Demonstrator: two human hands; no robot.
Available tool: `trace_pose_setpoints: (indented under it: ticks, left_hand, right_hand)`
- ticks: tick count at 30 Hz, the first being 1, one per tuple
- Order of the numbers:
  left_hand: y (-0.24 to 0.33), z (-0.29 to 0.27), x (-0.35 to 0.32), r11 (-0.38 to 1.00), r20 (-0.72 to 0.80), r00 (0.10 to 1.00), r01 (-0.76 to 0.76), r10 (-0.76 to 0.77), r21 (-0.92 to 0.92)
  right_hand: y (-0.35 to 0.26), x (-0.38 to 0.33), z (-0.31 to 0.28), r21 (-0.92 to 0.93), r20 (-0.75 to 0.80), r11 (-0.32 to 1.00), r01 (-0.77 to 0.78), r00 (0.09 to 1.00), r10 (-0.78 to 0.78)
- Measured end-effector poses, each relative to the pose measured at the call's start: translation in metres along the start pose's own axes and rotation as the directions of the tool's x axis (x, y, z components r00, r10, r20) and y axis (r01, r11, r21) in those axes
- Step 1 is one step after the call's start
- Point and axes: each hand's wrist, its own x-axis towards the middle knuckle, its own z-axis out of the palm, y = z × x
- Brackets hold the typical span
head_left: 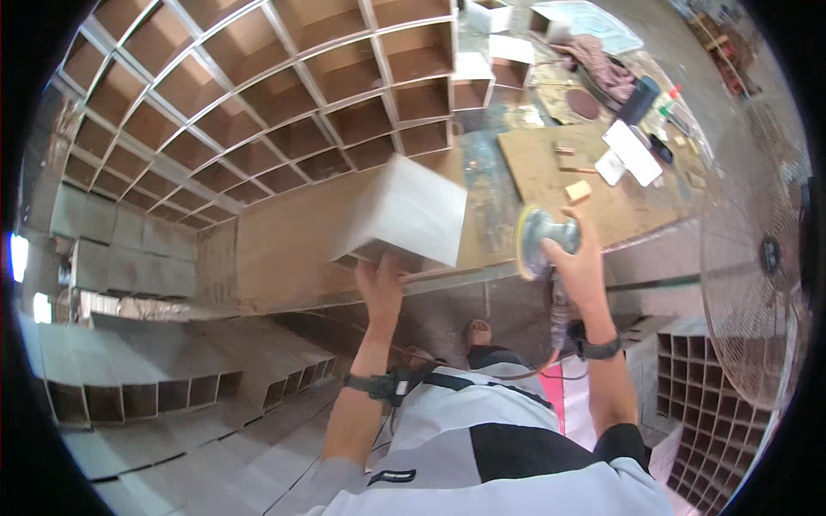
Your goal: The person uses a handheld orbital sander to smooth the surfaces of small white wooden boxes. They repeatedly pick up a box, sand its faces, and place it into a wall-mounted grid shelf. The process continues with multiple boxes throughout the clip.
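Observation:
My left hand [379, 279] grips the near lower edge of a light grey box [413, 211], which is tilted above the workbench with its open side facing me. Some of its fingers are hidden inside the box. In my right hand [581, 258] is an orbital sander [548, 236], held by its grey-green body with the round yellow-edged pad turned toward the box. Pad and box are apart. A hose [559, 314] runs down from the sander toward my waist.
Stacked open boxes [301, 95] form a wall at the back left. On the workbench [482, 176] lie a brown board [533, 163], a yellow block [578, 191], a white card [632, 153] and a crumpled cloth [602, 69]. A caged fan [753, 249] stands at right; more boxes [138, 400] fill the lower left.

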Motion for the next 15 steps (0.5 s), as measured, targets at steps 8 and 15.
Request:
trace_pose_setpoints:
  ticks: [8, 15]
  left_hand:
    - [-0.028, 0.022, 0.016, 0.000, 0.165, 0.846, 0.192, -0.507, -0.981]
    - [-0.049, -0.040, -0.005, 0.530, 0.338, 0.751, 0.647, -0.567, -0.548]
  right_hand:
    - [-0.045, 0.017, -0.006, -0.060, 0.108, 0.994, 0.094, 0.990, -0.087]
    - [-0.099, 0.040, 0.018, -0.252, 0.251, 0.913, 0.322, 0.933, -0.260]
